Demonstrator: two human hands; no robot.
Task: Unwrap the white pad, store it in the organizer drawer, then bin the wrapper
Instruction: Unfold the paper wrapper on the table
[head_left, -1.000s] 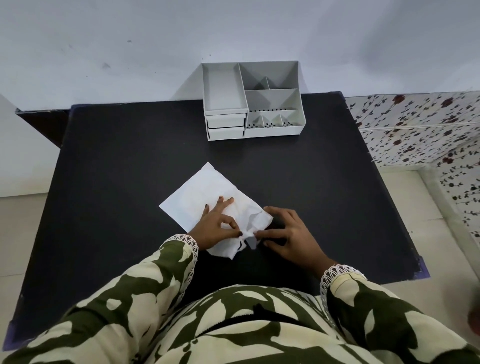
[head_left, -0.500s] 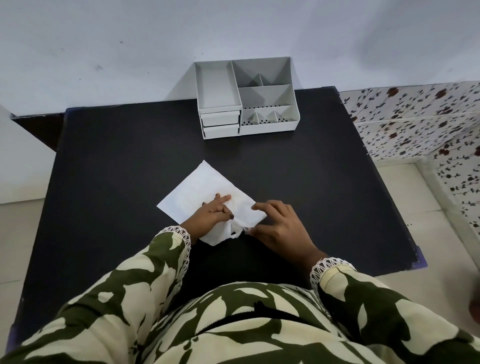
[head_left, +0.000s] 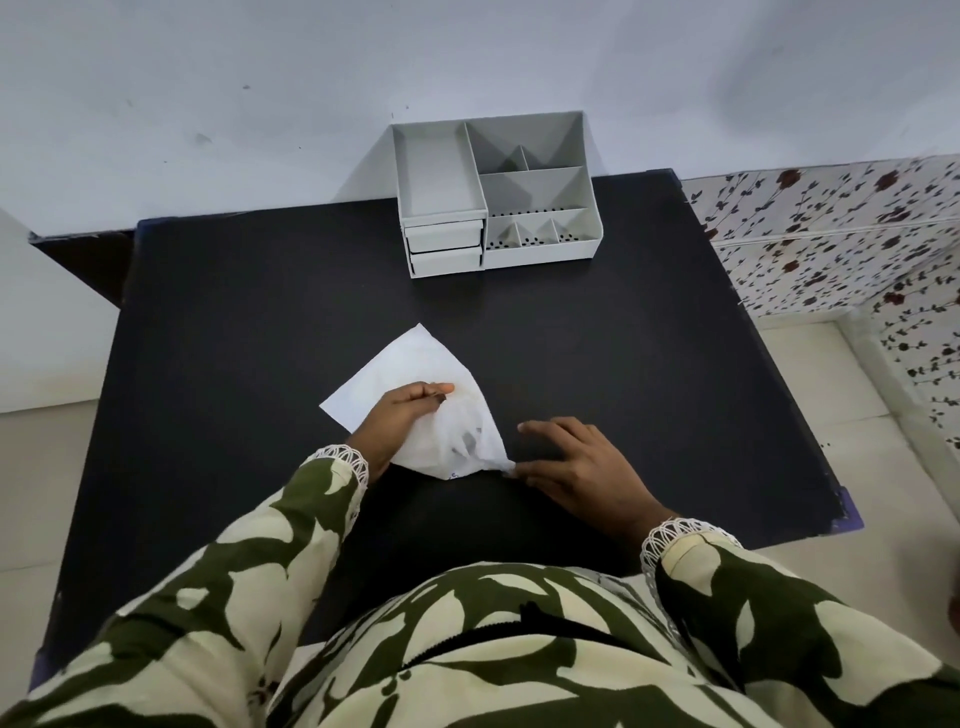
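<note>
Pad (head_left: 415, 364) under left hand (head_left: 400, 421), grip bunching wrapper (head_left: 467, 441) | right hand (head_left: 582, 467) pinches wrapper's corner

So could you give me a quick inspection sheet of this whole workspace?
Surface: black table, bare apart from the job's things.
Job's things: wrapped white pad lying flat; grey organizer at the far edge, both drawers shut.
Clutter: nothing seen.
Hands: left hand grips the wrapper; right hand pinches its near corner.
Cables: nothing seen.
Surroundings: pale wall, floral tiles to the right; no bin in view.
</note>
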